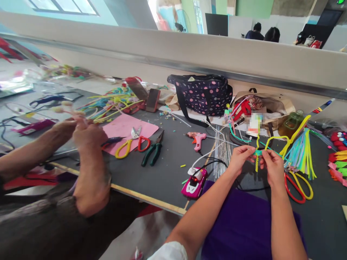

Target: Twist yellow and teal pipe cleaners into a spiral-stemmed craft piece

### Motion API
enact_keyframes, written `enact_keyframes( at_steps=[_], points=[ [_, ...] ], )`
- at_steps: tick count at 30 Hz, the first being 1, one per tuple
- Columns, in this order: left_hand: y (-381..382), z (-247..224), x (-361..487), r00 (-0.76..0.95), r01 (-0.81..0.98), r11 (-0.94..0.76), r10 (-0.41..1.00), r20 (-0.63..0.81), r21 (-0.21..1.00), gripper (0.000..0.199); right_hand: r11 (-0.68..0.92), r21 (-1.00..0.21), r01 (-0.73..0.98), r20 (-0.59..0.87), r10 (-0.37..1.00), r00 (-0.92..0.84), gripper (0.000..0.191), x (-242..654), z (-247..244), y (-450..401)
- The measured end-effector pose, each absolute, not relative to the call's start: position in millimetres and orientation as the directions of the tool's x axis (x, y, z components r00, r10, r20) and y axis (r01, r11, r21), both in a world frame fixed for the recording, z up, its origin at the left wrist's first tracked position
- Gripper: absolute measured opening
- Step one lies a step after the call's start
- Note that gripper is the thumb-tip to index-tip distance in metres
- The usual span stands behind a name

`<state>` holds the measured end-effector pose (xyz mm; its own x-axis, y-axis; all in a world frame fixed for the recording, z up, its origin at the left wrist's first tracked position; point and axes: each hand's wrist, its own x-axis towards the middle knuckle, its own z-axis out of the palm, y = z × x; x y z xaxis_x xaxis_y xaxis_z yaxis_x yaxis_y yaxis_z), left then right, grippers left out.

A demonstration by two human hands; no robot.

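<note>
Fingers pinched, my left hand (pixel 242 159) holds the left side of a small teal-and-yellow pipe cleaner piece (pixel 257 153). My right hand (pixel 271 162) is closed on the right side of the same piece, close beside my left hand. A yellow twisted stem hangs below it between the hands. A long yellow pipe cleaner (pixel 277 137) bends up behind my right hand. Right of that hand lies a bundle of yellow, teal and lilac pipe cleaners (pixel 302 153). Red-and-yellow-handled scissors (pixel 299 187) lie below the bundle.
A purple cloth (pixel 238 220) lies under my forearms. Left of them are a magenta power strip (pixel 194 183), pink glue gun (pixel 197 139), green pliers (pixel 154 151) and pink sheet (pixel 149 128). Another person's hands (pixel 84 131) work at left. A dotted bag (pixel 203 95) stands behind.
</note>
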<state>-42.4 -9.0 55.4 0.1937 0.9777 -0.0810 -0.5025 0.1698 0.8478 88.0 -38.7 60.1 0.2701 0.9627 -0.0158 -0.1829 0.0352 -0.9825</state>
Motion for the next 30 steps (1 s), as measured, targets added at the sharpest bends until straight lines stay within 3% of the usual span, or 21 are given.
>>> enact_keyframes(
  at_steps=[7,14,30],
  points=[
    [-7.8,52.7,-41.7,0.229,-0.556,0.229,0.966,-0.117,0.799,0.031,0.062,-0.987,-0.149,0.015,0.954,0.301,0.032,88.4,58.6,-39.3],
    [-8.1,53.4,-43.0,0.269,-0.578,0.263,0.955,-0.124,0.773,0.03,0.07,-0.972,-0.225,0.001,0.957,0.291,0.033,87.7,59.0,-38.4],
    [-13.2,57.2,-39.3,0.303,-0.474,0.244,0.947,-0.103,0.846,0.039,0.033,-0.972,-0.235,-0.028,0.968,0.251,0.035,83.1,61.9,-39.8]
  ],
)
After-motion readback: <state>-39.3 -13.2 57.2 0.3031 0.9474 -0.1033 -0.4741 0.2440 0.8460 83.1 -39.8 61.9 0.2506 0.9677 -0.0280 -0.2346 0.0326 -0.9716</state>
